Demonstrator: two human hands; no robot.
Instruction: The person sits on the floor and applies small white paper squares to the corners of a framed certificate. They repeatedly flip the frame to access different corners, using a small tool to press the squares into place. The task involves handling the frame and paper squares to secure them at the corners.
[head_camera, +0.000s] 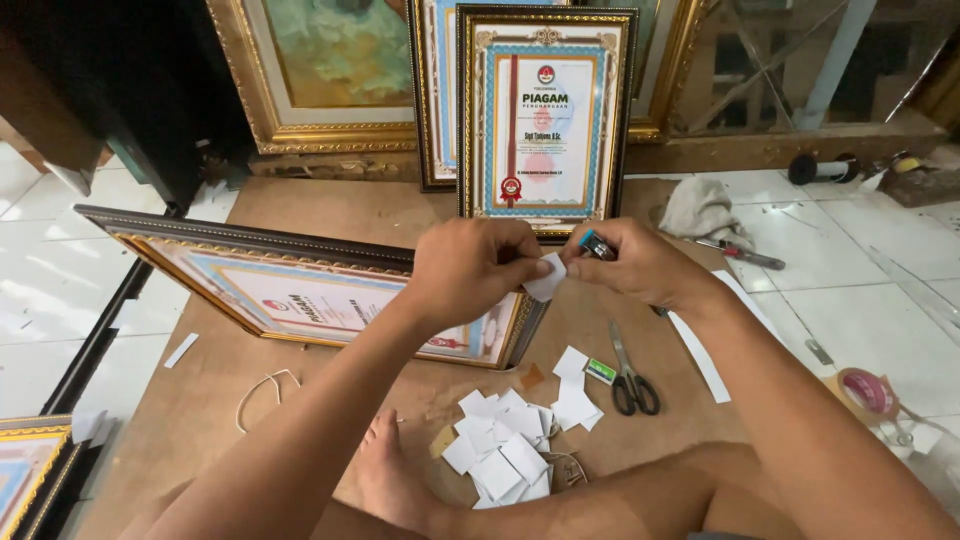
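My left hand (470, 265) and my right hand (635, 265) meet over a brown board, both pinching a small white paper square (547, 280). My right hand also grips a small blue and silver object (596, 244), its kind unclear. Just below my hands lies a framed certificate (300, 295) with a gold and dark frame, flat on the board. A pile of several white paper squares (510, 440) sits near my bare foot (385, 475).
Black-handled scissors (630, 375) and a small green item (600, 371) lie right of the pile. An upright framed certificate (545, 120) and gold-framed pictures (330, 75) lean at the back. A grey rag (700, 210), a tape roll (868, 392), a white strip (700, 365) and a string loop (262, 392) lie around.
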